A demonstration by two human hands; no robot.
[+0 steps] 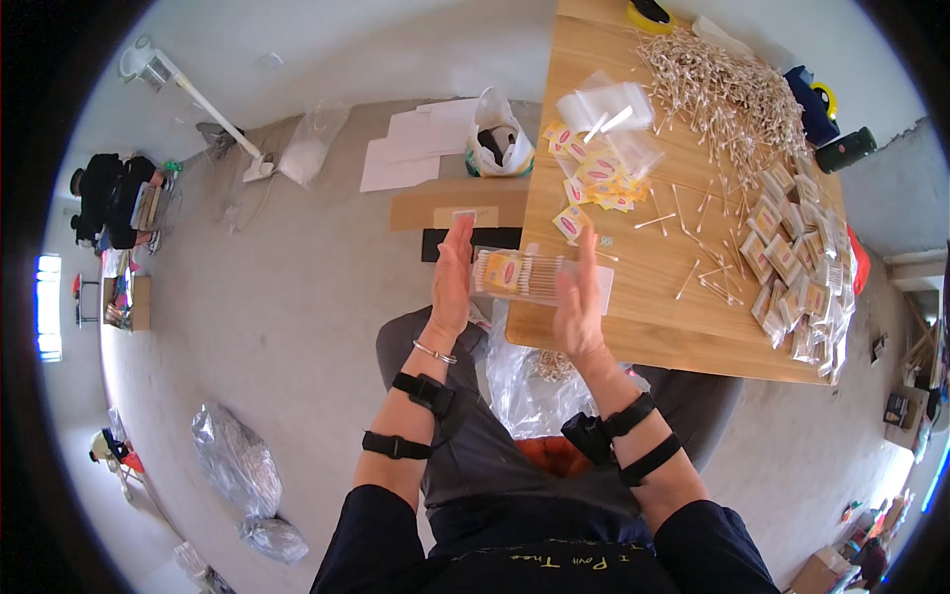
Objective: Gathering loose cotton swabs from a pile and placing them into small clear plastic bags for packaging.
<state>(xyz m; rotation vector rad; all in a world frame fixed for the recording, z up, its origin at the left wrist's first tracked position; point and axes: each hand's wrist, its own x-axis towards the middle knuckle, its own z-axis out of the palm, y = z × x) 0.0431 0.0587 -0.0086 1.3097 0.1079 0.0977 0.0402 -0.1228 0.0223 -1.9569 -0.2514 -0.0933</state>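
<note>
A clear packet of cotton swabs (534,274) with a yellow and white card inside lies level between my two hands, over the near left corner of the wooden table (673,342). My left hand (453,277) presses against its left end, fingers straight and together, beyond the table edge. At the other end, my right hand (581,297) holds the packet with fingers extended and the thumb by the plastic. Just past the right fingertips lie yellow and white cards (604,178). Loose cotton swabs (708,247) are scattered to the right.
A large heap of swabs (732,94) covers the table's far side, near clear plastic bags (609,104). Filled packets (792,257) pile up at the right edge beside a dark green cylinder (846,150). Clear plastic (524,386) with swabs sits at my lap. A white bag (498,134) stands on the floor.
</note>
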